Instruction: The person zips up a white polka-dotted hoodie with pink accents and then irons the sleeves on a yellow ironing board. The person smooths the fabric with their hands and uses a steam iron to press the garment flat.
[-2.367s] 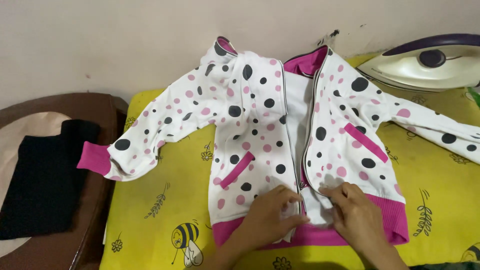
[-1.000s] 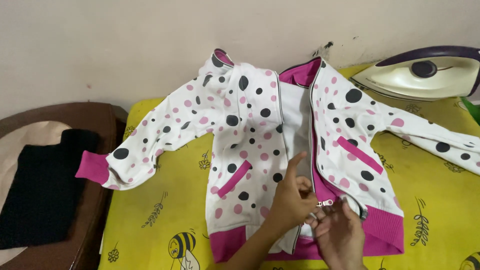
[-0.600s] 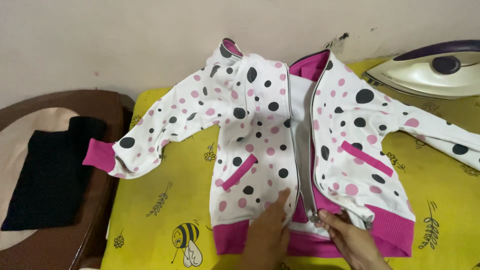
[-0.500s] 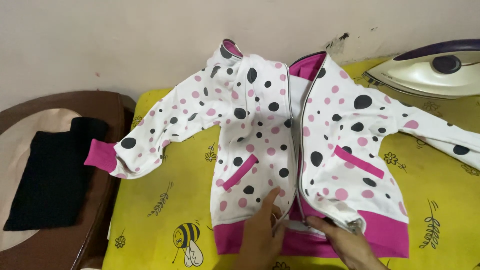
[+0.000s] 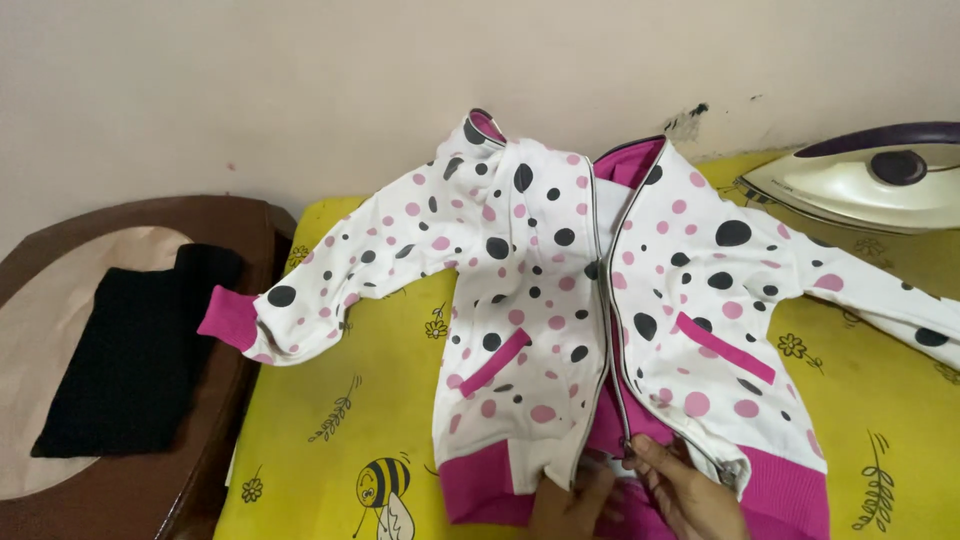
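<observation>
A small white jacket with black and pink dots and pink cuffs and hem lies face up on a yellow printed cloth, sleeves spread. Its front zip runs down the middle and is parted near the bottom. My left hand rests on the hem of the left front panel beside the zip. My right hand pinches the lower end of the zip at the edge of the right panel. Both hands are cut off by the bottom edge of the view.
A white and purple clothes iron lies at the back right on the cloth. To the left, a brown chair holds a folded black garment. A pale wall runs behind.
The two front panels have been brought together over the pink lining. Both hands have dropped from mid-front to the hem, at the zip's lower end.
</observation>
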